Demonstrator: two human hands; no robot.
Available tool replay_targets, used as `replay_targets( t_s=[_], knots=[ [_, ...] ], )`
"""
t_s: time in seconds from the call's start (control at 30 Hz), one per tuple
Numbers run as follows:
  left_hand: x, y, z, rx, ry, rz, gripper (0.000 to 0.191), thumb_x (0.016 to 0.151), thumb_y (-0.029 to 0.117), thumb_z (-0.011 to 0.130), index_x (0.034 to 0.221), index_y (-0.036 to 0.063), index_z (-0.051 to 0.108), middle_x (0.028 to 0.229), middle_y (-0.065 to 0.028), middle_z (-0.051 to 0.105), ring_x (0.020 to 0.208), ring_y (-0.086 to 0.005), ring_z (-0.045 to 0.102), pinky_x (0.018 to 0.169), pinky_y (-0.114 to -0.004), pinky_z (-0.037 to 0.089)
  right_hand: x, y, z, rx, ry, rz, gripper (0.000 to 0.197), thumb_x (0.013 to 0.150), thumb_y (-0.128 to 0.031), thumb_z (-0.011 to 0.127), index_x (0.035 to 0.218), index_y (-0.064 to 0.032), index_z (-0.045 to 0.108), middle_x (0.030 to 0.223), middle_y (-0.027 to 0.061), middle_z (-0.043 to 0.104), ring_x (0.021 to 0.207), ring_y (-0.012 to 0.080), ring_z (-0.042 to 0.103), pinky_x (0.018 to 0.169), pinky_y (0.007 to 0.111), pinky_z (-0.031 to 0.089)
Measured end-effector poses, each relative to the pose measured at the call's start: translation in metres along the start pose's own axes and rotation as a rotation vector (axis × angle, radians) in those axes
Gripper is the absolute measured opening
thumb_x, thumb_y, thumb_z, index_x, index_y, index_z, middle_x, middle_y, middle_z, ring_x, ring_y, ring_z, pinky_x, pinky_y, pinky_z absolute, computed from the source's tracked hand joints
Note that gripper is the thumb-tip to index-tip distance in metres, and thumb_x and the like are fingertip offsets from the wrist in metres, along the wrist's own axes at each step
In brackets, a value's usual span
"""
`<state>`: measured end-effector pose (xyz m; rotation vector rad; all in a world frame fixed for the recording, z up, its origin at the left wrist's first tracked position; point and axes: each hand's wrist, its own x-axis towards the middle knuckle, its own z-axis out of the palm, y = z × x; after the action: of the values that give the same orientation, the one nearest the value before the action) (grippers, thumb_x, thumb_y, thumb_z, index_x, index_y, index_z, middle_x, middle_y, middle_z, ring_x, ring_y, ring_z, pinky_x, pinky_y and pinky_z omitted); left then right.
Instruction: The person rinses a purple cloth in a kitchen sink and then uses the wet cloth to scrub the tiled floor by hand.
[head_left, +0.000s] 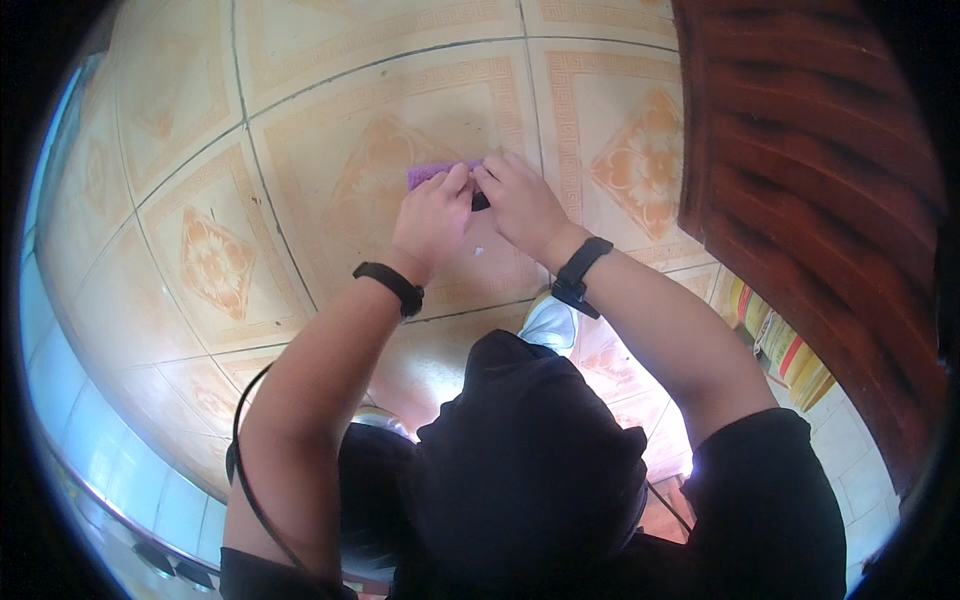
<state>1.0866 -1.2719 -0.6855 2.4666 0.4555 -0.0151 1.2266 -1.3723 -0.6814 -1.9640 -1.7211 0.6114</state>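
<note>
A purple cloth (421, 175) with a coarse, towel-like weave lies on the patterned tile floor (360, 247), bunched beneath my fingers. My left hand (435, 214) grips its near side, fingers curled over it. Close beside that, my right hand (519, 199) holds the cloth's right part and covers most of it. A small black patch (481, 201) shows between the hands; what it is cannot be made out. Just below them a small white scrap (478, 251) rests on the tile. Both wrists wear black bands.
A dark red-brown wooden door (795, 150) with wavy relief rises along the right. Yellow packages (787, 345) bearing writing stand near its lower edge. Blue-white tiles (112, 442) line the left side. My light shoe (551, 322) is planted behind my right hand, and a thin black cable (238, 442) hangs by my left arm.
</note>
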Motion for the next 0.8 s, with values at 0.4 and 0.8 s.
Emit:
replay_targets(
  t_s=[0.4,0.8],
  knots=[
    [0.081,-0.145,-0.098,0.178,0.214,0.061,0.043,0.072,0.004,0.058,0.114,0.0058,0.064,0.116,-0.0113,0.062,0.109,-0.032,0.057,0.091,-0.037,0.05,0.179,0.003,0.028,-0.046,0.255,0.035,0.022,0.083,-0.011,0.053,0.1,-0.0061,0.066,0.096,0.0152,0.065,0.092,0.036,0.061,0.083,0.045,0.05],
    [-0.025,-0.23,-0.154,0.236,0.078,-0.099,0.039,0.081,0.014,0.069,0.12,0.0134,0.064,0.119,-0.0077,0.063,0.105,-0.033,0.06,0.088,-0.039,0.05,0.259,-0.08,0.102,-0.069,-0.097,-0.036,0.022,0.084,-0.018,0.058,0.094,-0.0016,0.069,0.096,0.0198,0.068,0.093,0.0359,0.065,0.082,0.044,0.052]
  ],
)
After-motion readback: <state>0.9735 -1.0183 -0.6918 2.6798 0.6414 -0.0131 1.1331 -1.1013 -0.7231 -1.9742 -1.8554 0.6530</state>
